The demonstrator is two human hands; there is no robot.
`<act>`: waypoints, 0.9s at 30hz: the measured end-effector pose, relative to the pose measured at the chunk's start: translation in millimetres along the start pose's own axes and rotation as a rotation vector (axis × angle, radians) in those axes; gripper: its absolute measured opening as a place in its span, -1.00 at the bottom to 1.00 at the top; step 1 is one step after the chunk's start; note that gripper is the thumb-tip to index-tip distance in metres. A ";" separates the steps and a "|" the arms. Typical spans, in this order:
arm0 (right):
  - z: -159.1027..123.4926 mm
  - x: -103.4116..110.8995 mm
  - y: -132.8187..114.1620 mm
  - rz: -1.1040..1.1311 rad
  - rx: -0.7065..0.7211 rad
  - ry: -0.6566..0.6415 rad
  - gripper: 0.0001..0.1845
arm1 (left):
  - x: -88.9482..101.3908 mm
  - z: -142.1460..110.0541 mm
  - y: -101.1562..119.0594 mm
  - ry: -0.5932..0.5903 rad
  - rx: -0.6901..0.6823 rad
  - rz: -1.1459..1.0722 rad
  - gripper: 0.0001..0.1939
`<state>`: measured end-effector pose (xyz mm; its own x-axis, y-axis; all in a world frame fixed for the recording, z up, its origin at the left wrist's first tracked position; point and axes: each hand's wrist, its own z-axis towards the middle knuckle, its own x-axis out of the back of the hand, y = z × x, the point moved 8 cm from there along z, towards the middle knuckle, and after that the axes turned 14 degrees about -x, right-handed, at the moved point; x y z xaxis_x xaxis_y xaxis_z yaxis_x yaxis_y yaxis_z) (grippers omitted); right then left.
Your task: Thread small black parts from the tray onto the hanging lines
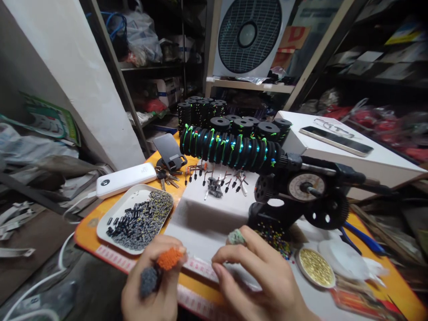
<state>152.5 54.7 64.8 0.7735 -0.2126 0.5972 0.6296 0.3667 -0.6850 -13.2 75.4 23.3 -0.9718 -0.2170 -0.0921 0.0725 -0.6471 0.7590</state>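
Note:
My left hand [150,285] is closed, with an orange grainy clump [170,258] and a dark grey clump [149,281] held among its fingers. My right hand [264,278] bends its thumb and index finger together in a pinch; whatever lies between the tips is too small to make out. A pale green clump [236,237] shows at that hand's fingers. Beyond both hands, a black hand-cranked device [301,187] carries a row of black discs [230,149] wound with green line and bright beads. Several small dark pieces hang below the discs on short lines.
Left of centre, a white tray [102,229] holds many small grey and black tubes. Gold bits fill a round dish [316,267] at right, near loose coloured beads [276,238] and blue-handled pliers [364,238]. A power bank [125,179], keys [165,177] and stacked black spools [200,111] stand farther back.

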 end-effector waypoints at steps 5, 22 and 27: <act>-0.6 1.9 0.0 -0.024 0.083 0.036 -0.81 | 15.2 10.9 -3.9 0.033 -0.034 0.094 -0.84; 4.1 9.8 8.2 0.024 -0.110 0.017 -0.86 | -17.3 -20.7 -30.9 -0.314 0.548 -0.237 -0.69; 5.1 9.3 10.4 0.088 -0.114 0.061 -0.85 | -24.9 -42.2 -37.7 -0.264 0.782 -0.397 -0.72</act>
<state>165.9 61.2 65.4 0.8268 -0.2403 0.5086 0.5608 0.2817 -0.7785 17.8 74.4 -30.3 -0.9195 0.1526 -0.3623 -0.3570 0.0616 0.9321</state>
